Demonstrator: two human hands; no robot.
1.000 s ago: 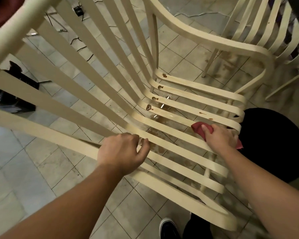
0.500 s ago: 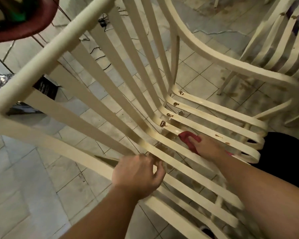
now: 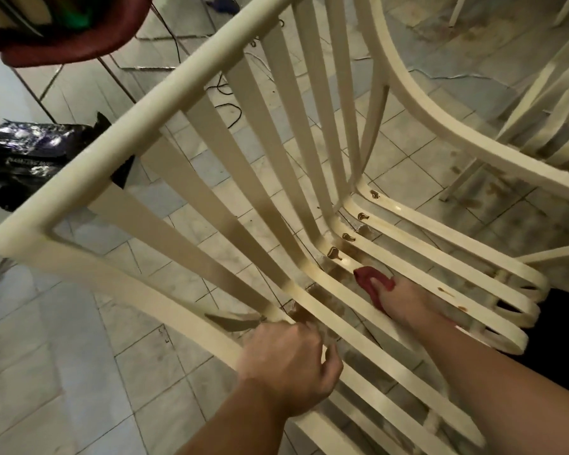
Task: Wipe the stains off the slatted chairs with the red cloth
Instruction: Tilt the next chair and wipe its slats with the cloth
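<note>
Head view: left hand [image 3: 289,366] grips the slatted chair [image 3: 178,83] at its near side rail, fingers curled round it. Right hand [image 3: 404,305] lies flat, pressing the red cloth [image 3: 372,282] onto a seat slat beside brown stains [image 3: 334,252] at the chair's bend.

Two slatted chairs [image 3: 191,77] [image 3: 559,126], one red cloth [image 3: 368,280], two hands [image 3: 289,369] [image 3: 404,300], one black bag [image 3: 30,149]
</note>
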